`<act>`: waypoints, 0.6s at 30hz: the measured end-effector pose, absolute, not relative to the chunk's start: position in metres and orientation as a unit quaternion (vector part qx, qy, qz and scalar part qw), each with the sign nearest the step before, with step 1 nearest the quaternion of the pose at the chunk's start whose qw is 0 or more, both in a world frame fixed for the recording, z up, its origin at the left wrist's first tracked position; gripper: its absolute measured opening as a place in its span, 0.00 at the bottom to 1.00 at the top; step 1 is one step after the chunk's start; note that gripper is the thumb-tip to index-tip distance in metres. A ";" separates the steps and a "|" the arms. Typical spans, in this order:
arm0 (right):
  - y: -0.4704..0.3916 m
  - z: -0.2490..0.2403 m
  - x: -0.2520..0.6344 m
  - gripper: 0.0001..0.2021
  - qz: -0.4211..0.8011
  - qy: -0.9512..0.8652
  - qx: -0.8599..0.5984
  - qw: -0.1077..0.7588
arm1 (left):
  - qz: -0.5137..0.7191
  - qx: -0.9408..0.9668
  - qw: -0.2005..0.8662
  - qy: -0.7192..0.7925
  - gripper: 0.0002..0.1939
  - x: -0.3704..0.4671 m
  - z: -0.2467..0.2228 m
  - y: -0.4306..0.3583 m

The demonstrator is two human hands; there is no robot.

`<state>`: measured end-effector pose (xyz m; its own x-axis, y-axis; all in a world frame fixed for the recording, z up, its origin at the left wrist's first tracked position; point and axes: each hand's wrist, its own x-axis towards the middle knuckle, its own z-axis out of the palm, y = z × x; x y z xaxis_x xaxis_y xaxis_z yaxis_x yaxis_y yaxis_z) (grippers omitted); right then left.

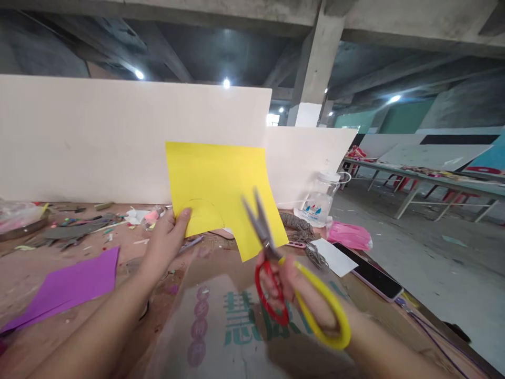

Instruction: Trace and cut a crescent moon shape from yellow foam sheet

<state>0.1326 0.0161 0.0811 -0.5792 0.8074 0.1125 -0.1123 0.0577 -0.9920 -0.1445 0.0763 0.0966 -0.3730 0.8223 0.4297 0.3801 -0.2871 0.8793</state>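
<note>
My left hand (169, 234) pinches the lower left edge of a yellow sheet of paper (221, 176) and holds it upright above the table. A curved pencil line is drawn near my thumb, and the sheet's lower edge has a notch cut into it. My right hand (292, 284) grips scissors (265, 234) with one red and one yellow handle loop. Their blades point up, slightly apart, in front of the sheet's right part; they look blurred. Whether the blades touch the paper I cannot tell.
Purple sheets (74, 287) lie at the left among scraps. A printed plastic-covered board (213, 316) is below my hands. To the right are grey yarn (298, 229), a clear bottle (319, 200), a pink bag (349, 235), white paper (335, 257) and a phone (373, 273). A white partition (98, 142) stands behind.
</note>
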 end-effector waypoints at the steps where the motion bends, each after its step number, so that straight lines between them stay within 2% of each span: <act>1: 0.011 0.071 0.124 0.25 0.659 -0.618 -0.276 0.328 | 0.609 0.526 0.173 0.568 0.24 -0.146 0.095 0.076; 2: 0.008 0.062 0.117 0.26 0.674 -0.619 -0.272 0.296 | 0.612 0.524 0.165 0.569 0.24 -0.147 0.095 0.075; 5: 0.008 0.044 0.108 0.28 0.697 -0.588 -0.292 0.290 | 0.619 0.510 0.141 0.579 0.25 -0.153 0.094 0.073; 12: 0.015 0.053 0.108 0.30 0.689 -0.553 -0.324 0.338 | 0.612 0.539 0.163 0.555 0.24 -0.137 0.090 0.069; 15: 0.012 0.059 0.107 0.30 0.681 -0.545 -0.331 0.361 | 0.611 0.550 0.210 0.529 0.23 -0.123 0.089 0.063; 18: 0.010 0.063 0.107 0.28 0.659 -0.553 -0.340 0.380 | 0.600 0.532 0.306 0.514 0.20 -0.115 0.090 0.058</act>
<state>0.1066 0.0095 0.0626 -0.4789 0.8774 -0.0279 -0.1249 -0.0996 -0.9872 -0.1153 0.0583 0.0895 -0.2470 0.9136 0.3230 0.1795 -0.2844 0.9418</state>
